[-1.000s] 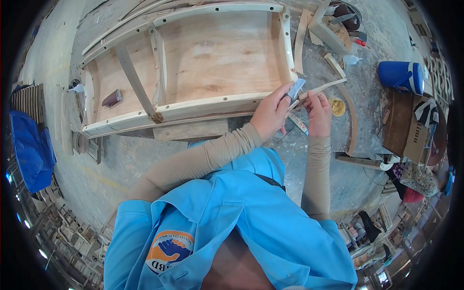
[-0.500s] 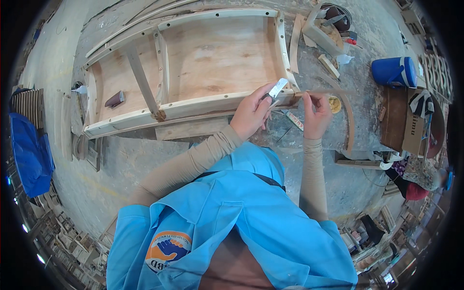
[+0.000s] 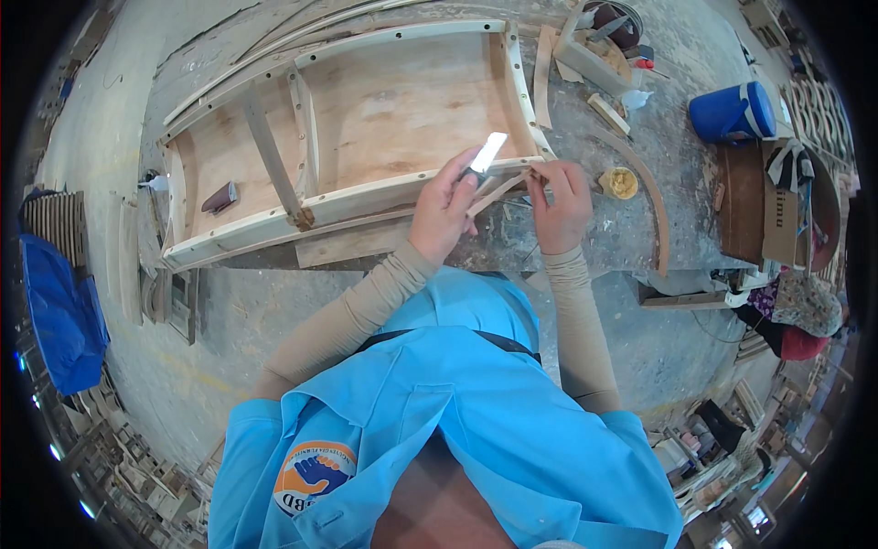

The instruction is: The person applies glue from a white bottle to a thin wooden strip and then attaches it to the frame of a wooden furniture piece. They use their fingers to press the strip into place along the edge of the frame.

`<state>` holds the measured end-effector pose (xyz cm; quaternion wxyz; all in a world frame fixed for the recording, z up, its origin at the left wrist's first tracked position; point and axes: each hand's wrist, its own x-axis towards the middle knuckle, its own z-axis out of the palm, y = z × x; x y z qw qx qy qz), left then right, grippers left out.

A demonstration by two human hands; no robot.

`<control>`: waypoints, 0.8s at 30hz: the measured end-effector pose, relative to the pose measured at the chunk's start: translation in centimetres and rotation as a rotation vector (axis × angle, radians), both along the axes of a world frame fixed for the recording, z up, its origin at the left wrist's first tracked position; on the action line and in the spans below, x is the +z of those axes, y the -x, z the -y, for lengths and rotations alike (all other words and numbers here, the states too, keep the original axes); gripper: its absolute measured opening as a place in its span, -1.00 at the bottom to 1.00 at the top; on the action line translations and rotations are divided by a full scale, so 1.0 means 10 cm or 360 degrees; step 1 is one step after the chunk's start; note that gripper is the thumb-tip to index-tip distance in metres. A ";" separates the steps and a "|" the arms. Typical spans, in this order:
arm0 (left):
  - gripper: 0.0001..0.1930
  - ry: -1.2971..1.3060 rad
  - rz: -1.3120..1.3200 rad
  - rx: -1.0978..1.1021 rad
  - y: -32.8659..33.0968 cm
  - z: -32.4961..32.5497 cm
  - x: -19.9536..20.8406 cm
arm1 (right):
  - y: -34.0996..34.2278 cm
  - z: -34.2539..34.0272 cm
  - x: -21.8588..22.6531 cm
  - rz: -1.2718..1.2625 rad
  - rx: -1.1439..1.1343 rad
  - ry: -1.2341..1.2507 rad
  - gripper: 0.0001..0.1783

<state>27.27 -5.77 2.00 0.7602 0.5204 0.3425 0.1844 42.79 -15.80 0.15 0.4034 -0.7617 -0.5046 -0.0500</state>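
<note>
A putty knife [image 3: 488, 152] with a short, wide, bright blade is gripped in my left hand [image 3: 443, 209], its blade pointing up and away. My right hand [image 3: 561, 209] pinches one end of a thin, light wooden strip [image 3: 498, 193]. The strip runs slantwise down to the fingers of my left hand; whether they grip it too is hidden. Both hands are over the near right corner of a curved wooden frame [image 3: 366, 194] with plywood panels, lying on the worktable [image 3: 585, 252]. A small tub of yellowish paste [image 3: 619, 183] stands just right of my right hand.
A folded brown sanding piece [image 3: 219, 198] lies inside the frame. At the back right are a tool box [image 3: 594, 69], a pale block [image 3: 609, 114] and a curved wood strip [image 3: 651, 188]. A blue cooler [image 3: 732, 113] and a cardboard box [image 3: 782, 220] stand at the right.
Both hands have shifted left, and the right hand has come closer to the left. The wooden strip, which stuck out rightward from my right hand, now slants between the hands.
</note>
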 end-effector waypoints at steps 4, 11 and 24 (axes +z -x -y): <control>-0.57 0.0050 0.0074 0.0124 0.16 -0.09 0.01 | 0.12 0.05 0.00 -0.0084 -0.0078 -0.0073 -0.62; -0.53 0.0025 -0.0010 0.0143 0.31 -0.16 0.12 | -0.02 0.35 -0.15 -0.0428 -0.0317 -0.0042 -0.58; -0.69 -0.0805 -0.0142 -0.0124 0.23 -0.17 0.06 | 0.41 0.26 -0.26 0.0146 -0.0350 0.0305 -0.38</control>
